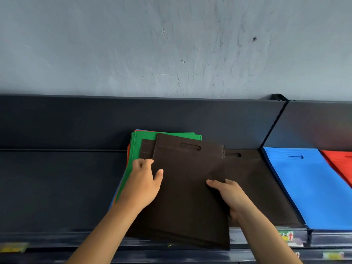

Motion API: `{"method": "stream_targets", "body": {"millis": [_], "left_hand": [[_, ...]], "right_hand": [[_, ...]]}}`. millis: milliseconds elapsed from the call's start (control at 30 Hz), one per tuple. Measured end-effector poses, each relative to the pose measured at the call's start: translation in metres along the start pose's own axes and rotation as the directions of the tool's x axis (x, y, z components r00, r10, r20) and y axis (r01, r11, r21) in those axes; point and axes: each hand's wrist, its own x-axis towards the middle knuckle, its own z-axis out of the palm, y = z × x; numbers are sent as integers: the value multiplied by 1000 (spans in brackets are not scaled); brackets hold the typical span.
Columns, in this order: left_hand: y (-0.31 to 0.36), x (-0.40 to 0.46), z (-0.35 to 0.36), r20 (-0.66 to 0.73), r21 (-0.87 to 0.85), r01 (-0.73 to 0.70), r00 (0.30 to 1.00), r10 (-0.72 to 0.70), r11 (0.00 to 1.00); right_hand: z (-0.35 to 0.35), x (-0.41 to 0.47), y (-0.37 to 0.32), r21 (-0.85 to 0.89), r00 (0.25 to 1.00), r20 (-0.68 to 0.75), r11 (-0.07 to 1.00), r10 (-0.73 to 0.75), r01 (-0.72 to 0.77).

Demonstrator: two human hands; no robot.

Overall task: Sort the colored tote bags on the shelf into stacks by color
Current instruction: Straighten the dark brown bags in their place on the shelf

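— Brown non-woven fabric, that is what the right hand (227, 197) is pinching: thumb on top of the brown bag (188, 187), fingers going under its right edge. The bag is lying skewed over the mixed pile (137, 147) and overhanging the front lip of the shelf (57, 187).

— And the left hand (143, 180)?

— Resting on the pile beside the bag's left edge, fingertips bent onto the cloth, thumb lying out on the brown. Whether it is gripping anything, I cannot tell.

— How is the bag likely handling?

— Light and floppy, I'd judge, a bit slick against its neighbours. Taking it by a side edge or the cut-out handle looks sensible; a second brown bag (147, 149) is showing underneath and may drag along.

— Where are the sorted ones sitting?

— A brown stack (251, 178) is lying just to the right, then a blue stack (308, 187), then a red stack (341, 164) at the frame edge. Green bags (144, 136) are topping the unsorted pile; orange and blue edges are peeking out below.

— The room?

— Dark metal shelving with a raised back panel, grey plastered wall (171, 44) behind, price labels (286, 236) running along the front rail.
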Motion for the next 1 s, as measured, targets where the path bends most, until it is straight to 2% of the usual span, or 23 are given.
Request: {"method": "stream_targets", "body": {"millis": [133,233,300,400,533,600,700,800,900,1000], "left_hand": [[-8,3,-1,-17,109,56,998,-54,992],[-7,4,-1,10,90,42,999,-43,995],[-4,6,-2,31,-8,51,998,-51,999],[2,10,-7,74,-187,137,989,-125,973],[7,15,-15,142,-466,286,958,-249,837],[11,18,-15,164,-519,321,947,-277,792],[22,20,-12,195,-532,333,943,-270,778],[35,23,-1,218,-463,299,951,-220,834],[43,26,10,170,-347,278,958,-231,896],[44,29,15,159,-292,322,945,-286,901]], "right_hand": [[-10,-3,-4,-4,999,-45,1000,-29,29],[-11,1,1,-68,999,-2,997,-47,47],[-9,3,6,-112,997,49,992,-57,62],[-8,4,9,-178,992,91,979,-85,101],[-14,6,8,-177,988,103,975,-116,133],[-20,3,5,-150,986,106,978,-130,145],[-32,-1,-2,-76,985,113,988,-128,138],[-46,0,-10,-24,985,117,991,-124,128],[-54,2,-16,-38,986,126,992,-113,119],[-53,7,-17,-74,986,136,992,-93,103]]}}
